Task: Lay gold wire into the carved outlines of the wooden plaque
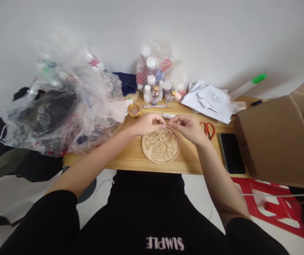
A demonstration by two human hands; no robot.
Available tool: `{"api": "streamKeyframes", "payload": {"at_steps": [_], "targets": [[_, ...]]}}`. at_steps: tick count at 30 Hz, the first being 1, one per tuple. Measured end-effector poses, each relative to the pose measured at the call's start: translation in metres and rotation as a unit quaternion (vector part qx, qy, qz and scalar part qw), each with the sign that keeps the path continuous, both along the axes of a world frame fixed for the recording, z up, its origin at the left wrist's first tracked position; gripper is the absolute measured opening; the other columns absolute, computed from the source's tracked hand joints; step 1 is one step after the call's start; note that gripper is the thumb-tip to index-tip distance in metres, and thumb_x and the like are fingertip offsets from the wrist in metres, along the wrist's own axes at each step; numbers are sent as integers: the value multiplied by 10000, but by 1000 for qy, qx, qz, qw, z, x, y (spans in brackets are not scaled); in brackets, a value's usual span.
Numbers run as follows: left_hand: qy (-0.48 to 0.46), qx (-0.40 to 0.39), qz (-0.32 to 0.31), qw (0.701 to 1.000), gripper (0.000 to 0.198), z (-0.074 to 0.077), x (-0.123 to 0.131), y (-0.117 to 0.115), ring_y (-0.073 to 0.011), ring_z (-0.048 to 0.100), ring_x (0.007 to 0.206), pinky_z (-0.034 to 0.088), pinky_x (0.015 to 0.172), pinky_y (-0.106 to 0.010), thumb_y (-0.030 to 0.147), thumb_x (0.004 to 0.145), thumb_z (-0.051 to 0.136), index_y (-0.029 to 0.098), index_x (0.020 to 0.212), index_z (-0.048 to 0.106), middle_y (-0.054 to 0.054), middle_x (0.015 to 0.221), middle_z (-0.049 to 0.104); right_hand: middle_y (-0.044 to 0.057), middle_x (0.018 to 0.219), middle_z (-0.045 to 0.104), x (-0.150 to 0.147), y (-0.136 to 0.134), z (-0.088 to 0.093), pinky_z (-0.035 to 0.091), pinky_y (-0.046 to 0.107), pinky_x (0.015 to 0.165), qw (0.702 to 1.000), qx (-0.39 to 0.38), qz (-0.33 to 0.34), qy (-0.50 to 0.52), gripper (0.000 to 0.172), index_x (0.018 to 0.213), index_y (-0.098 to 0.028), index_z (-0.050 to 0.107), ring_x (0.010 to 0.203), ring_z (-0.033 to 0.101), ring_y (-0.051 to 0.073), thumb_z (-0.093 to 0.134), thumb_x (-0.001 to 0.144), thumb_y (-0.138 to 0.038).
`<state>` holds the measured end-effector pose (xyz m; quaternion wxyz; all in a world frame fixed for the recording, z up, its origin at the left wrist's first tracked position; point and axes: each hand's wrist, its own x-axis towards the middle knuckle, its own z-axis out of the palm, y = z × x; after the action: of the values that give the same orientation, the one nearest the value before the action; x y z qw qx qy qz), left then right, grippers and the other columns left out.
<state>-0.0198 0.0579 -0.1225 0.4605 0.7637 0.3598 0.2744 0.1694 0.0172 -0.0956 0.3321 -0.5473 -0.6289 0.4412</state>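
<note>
A round wooden disc (160, 146) with a cut-out floral pattern lies near the front edge of the wooden table (130, 159). My left hand (149, 124) and my right hand (187, 126) hover over the disc's far rim, fingertips almost meeting. Both hands have their fingers curled in a pinch; what they hold between them is too small to make out. A white tube (167, 115) lies just behind the hands.
A big crumpled clear plastic bag (61, 106) fills the table's left. Small bottles (154, 92) and a bag of jars stand at the back. A small amber pot (134, 110), papers (210, 101), red scissors (208, 129), a black phone (231, 153) and a cardboard box (276, 138) are around.
</note>
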Motion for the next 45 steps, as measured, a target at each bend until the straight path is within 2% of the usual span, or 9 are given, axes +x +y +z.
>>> {"api": "streamKeyframes", "payload": {"at_steps": [3, 7, 9, 15, 22, 30, 34, 39, 45], "targets": [[0, -36, -14, 999, 23, 16, -3, -1, -119, 638, 664, 507, 642, -244, 170, 738, 690, 172, 747, 711, -4, 716, 701, -73, 492, 397, 2, -8, 14, 214, 255, 490, 999, 25, 7, -32, 201, 749, -158, 685, 471, 289, 57, 682, 776, -358], [-4, -56, 39, 998, 26, 22, -13, -9, -120, 634, 625, 490, 596, -236, 190, 721, 690, 168, 714, 701, -9, 680, 703, -16, 589, 552, 15, -15, 21, 311, 259, 514, 994, 75, -8, -74, 177, 773, -179, 683, 534, 426, 92, 651, 809, -349], [-13, -68, 74, 995, 60, 19, -16, -17, -120, 640, 622, 495, 582, -231, 224, 725, 687, 164, 731, 698, -14, 691, 708, 9, 665, 598, 24, -18, 20, 348, 267, 541, 995, 80, -28, -58, 191, 783, -184, 681, 591, 475, 111, 620, 833, -357], [-27, -95, 174, 980, 125, 0, -9, -42, -128, 656, 649, 524, 600, -246, 279, 762, 666, 157, 777, 691, -33, 761, 727, -18, 652, 531, 40, -28, -2, 325, 259, 516, 991, 31, -134, -3, 202, 872, -181, 656, 549, 425, 94, 578, 848, -366], [1, -89, 221, 971, 100, -14, -7, -48, -137, 677, 668, 538, 611, -249, 247, 752, 668, 158, 796, 677, -31, 757, 731, -20, 655, 558, 39, -49, -26, 383, 271, 558, 987, -23, -151, 40, 274, 989, -180, 640, 576, 484, 109, 596, 837, -403], [94, 14, 183, 979, 85, 2, 12, -63, -166, 638, 689, 510, 699, -327, 129, 754, 644, 202, 721, 672, -7, 717, 700, 2, 728, 603, 8, -53, -11, 446, 277, 579, 991, -27, -76, 103, 320, 1062, -217, 634, 664, 560, 138, 680, 797, -391], [126, 46, 153, 979, 122, 6, 20, -73, -188, 617, 695, 487, 729, -376, 105, 741, 657, 206, 672, 652, -5, 694, 685, 19, 742, 650, 0, -52, -9, 456, 266, 575, 982, -26, -112, 153, 224, 878, -198, 665, 619, 561, 117, 637, 839, -417], [127, 50, 115, 984, 128, 14, 22, -82, -179, 604, 673, 476, 710, -364, 146, 795, 639, 206, 683, 652, 3, 680, 669, 12, 670, 633, -2, -53, -14, 427, 256, 522, 967, -44, -131, 213, 325, 746, -194, 634, 545, 526, 104, 604, 848, -502], [86, 9, 83, 993, 150, 21, 21, -83, -143, 614, 696, 464, 680, -286, 105, 799, 586, 204, 713, 658, 19, 716, 679, -18, 591, 560, -9, -56, -13, 424, 235, 517, 972, -85, -68, 208, 363, 711, -185, 613, 521, 491, 88, 596, 849, -520]]}}
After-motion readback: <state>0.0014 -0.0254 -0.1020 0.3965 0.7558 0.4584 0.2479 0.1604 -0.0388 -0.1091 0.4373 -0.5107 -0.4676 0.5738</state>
